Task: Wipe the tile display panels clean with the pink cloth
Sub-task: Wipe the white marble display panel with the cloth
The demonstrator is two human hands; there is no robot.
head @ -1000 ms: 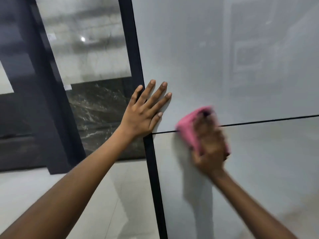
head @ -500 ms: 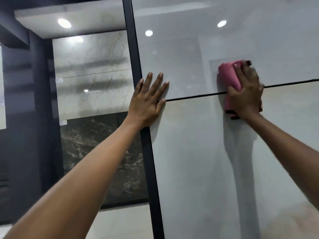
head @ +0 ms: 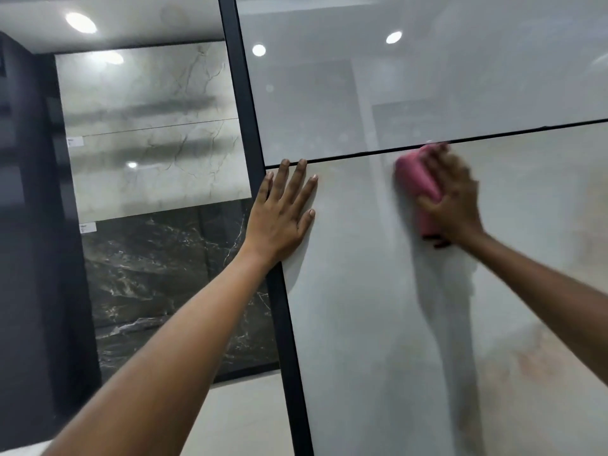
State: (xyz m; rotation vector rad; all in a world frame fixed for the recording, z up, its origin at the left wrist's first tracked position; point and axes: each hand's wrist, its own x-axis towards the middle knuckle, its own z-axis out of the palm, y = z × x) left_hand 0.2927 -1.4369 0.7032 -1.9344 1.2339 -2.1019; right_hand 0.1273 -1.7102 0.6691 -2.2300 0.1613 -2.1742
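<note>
Pink folded cloth sits under my right hand, fingers curled over it and pressing it to the glossy pale lower tile panel, just below the dark seam. My left hand lies flat, fingers spread, on that panel beside the black vertical frame bar. I judge I'm mid-wipe; next I'd sweep on across the unwiped surface, keeping pressure even.
</note>
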